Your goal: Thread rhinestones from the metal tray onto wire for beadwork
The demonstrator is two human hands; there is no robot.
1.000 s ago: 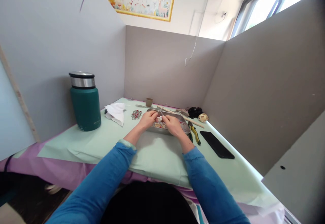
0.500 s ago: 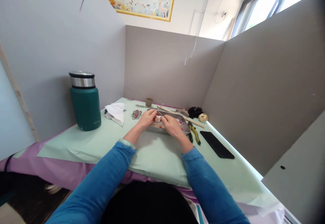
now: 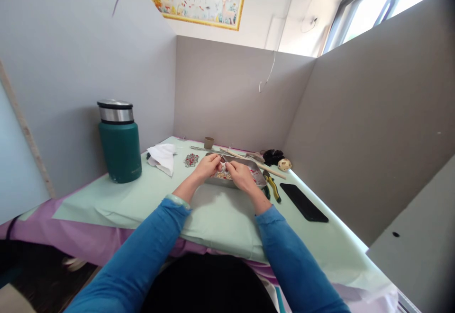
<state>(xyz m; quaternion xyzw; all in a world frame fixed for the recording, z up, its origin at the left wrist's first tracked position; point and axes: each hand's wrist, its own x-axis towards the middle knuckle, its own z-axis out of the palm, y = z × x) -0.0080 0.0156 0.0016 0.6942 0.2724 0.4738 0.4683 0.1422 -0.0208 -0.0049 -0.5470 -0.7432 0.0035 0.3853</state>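
Observation:
My left hand (image 3: 206, 166) and my right hand (image 3: 241, 176) meet over a shallow metal tray (image 3: 258, 178) that holds small red and pale beads. Both hands have their fingers pinched together around a tiny pale piece between them, too small to name. The fingertips nearly touch above the tray's left half. A beaded red and silver ornament (image 3: 191, 160) lies on the pale green table cover just left of my left hand.
A green thermos (image 3: 119, 143) stands at the left. A white tissue (image 3: 162, 157), a small brown cup (image 3: 209, 142), wooden sticks (image 3: 265, 166), yellow-handled pliers (image 3: 273, 186), a black phone (image 3: 303, 202), a speckled ball (image 3: 284, 164) and a black item (image 3: 272, 156) surround the tray. Grey partitions wall three sides.
My hands have shifted slightly closer together over the tray; nothing else has moved.

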